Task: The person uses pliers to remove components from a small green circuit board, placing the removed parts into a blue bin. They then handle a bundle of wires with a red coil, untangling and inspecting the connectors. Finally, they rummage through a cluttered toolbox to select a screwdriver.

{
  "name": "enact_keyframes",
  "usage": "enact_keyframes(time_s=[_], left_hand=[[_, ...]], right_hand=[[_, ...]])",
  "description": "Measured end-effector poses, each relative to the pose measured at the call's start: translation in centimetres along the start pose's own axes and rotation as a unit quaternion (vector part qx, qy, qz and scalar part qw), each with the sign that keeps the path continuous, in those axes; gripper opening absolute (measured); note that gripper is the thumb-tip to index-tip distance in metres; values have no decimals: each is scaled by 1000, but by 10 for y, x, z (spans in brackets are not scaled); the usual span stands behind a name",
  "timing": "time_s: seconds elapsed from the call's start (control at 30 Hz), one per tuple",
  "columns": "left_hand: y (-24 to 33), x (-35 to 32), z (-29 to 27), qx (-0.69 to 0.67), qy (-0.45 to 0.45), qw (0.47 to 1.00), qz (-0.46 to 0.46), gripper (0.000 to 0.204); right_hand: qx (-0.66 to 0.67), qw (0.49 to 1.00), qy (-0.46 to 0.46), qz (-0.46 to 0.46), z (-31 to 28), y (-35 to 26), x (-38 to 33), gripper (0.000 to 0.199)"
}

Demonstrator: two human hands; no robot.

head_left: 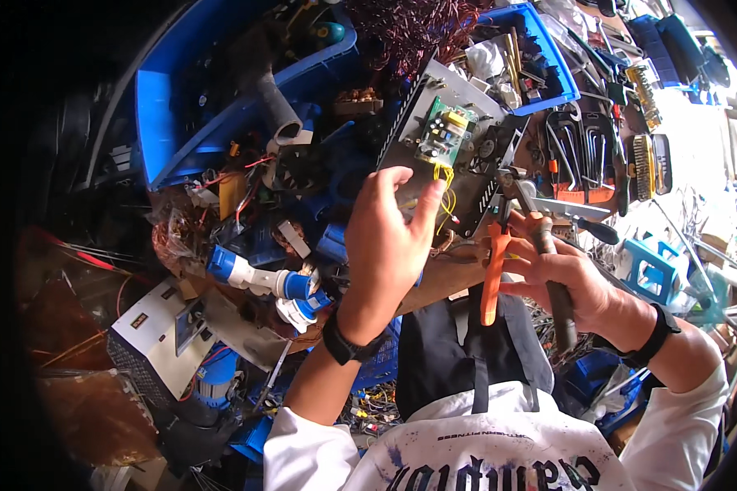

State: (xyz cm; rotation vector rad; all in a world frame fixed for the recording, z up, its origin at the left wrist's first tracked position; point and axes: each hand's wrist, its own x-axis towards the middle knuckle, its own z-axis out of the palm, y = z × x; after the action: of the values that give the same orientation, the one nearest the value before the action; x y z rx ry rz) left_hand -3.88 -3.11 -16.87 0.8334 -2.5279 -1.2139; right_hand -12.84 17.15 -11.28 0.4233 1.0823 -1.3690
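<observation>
My left hand (389, 245) is raised beside a green circuit board (440, 147), its thumb and index finger apart. The thumb tip is at the thin yellow wires (446, 200) that hang from the board, and no grip on them is visible. The board, with a yellow component on it, sits on a grey metal plate (422, 94) with slotted dark edges. In my right hand (577, 286) is a pair of pliers (491, 274) with one orange handle and one worn, dark handle. The handles are spread, and the jaws point away from me, near the plate's right side.
Blue bins (160, 123) of scrap stand at the far left and at the far right (553, 102). Hex keys (577, 147) and a brush (643, 164) lie to the right. Blue and white plug connectors (262, 278) and a white-panelled metal box (160, 327) are at the left.
</observation>
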Motion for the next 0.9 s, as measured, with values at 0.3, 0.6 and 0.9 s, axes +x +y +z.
enact_keyframes(time_s=[0.3, 0.6, 0.9], left_hand=[[26, 36, 15, 206, -169, 958, -102, 64], [45, 54, -11, 239, -75, 962, 112, 41], [21, 92, 52, 392, -70, 904, 155, 29]], right_hand=[[-29, 999, 23, 9, 8, 1, 6, 32], [-74, 995, -10, 69, 0, -5, 0, 78], [-90, 996, -8, -14, -4, 1, -24, 30]])
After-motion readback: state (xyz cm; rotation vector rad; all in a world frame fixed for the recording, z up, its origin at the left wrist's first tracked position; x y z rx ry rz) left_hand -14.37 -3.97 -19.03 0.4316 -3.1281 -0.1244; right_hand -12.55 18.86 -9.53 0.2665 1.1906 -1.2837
